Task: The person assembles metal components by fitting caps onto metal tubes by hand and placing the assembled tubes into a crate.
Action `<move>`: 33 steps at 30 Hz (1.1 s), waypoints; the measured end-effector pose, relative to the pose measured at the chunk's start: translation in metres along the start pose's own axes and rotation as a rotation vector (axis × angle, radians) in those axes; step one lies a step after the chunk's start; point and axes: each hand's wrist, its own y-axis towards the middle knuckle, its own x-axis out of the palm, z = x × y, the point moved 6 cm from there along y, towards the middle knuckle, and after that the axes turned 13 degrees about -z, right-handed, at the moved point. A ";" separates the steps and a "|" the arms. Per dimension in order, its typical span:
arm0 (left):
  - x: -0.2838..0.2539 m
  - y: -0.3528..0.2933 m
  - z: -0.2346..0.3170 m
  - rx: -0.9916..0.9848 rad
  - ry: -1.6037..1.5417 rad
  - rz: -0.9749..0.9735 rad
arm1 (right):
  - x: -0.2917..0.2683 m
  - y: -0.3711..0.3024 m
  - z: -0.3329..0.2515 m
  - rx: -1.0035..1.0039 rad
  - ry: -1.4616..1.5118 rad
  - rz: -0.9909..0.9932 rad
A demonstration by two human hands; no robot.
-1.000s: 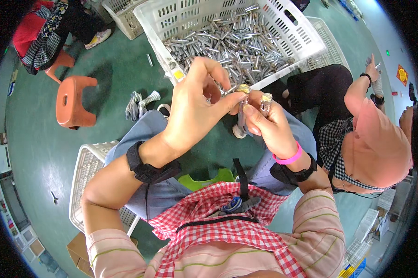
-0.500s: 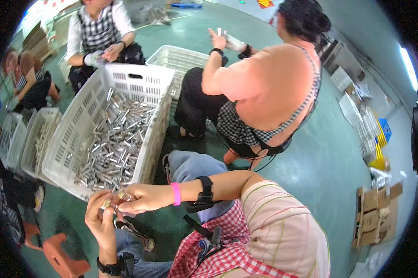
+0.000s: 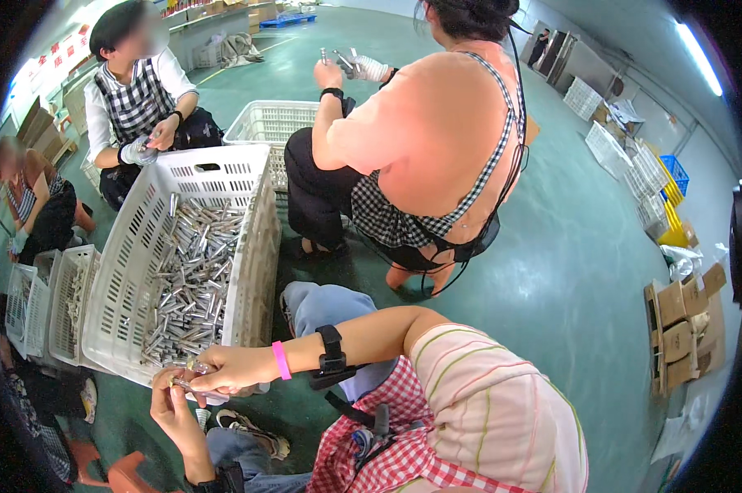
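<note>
My two hands meet just in front of the near edge of a tall white plastic crate (image 3: 116,275). My left hand (image 3: 174,417) has thumb and fingers pinched on a small shiny metal fitting (image 3: 180,383) with a yellowish end. From the right, my right hand (image 3: 239,367) closes its fingers on another small metal piece (image 3: 198,366), right beside the first; the fingers partly hide both, and I cannot tell whether they are joined. Inside the crate lies a heap of silvery metal tubes (image 3: 192,283).
Across the crate sits a co-worker in a checked apron (image 3: 129,99). Another in a peach top (image 3: 445,156) sits ahead, holding metal pieces. White crates (image 3: 73,304) line the left, near an orange stool (image 3: 133,475). Cardboard boxes (image 3: 682,329) stand at right.
The view has tilted up and turned slightly, so the crate and my hands sit lower in it. Both hands stay together, pinching small metal parts. The peach-topped co-worker's hands have come closer together.
</note>
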 end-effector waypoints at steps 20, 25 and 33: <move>0.007 -0.004 0.003 0.115 0.170 -0.023 | -0.002 -0.002 0.001 0.060 -0.100 0.043; 0.009 -0.004 0.006 0.106 0.133 -0.032 | -0.002 -0.003 0.000 0.055 -0.073 0.053; 0.008 -0.003 0.002 0.087 0.126 -0.028 | -0.004 -0.003 -0.001 0.025 -0.052 0.059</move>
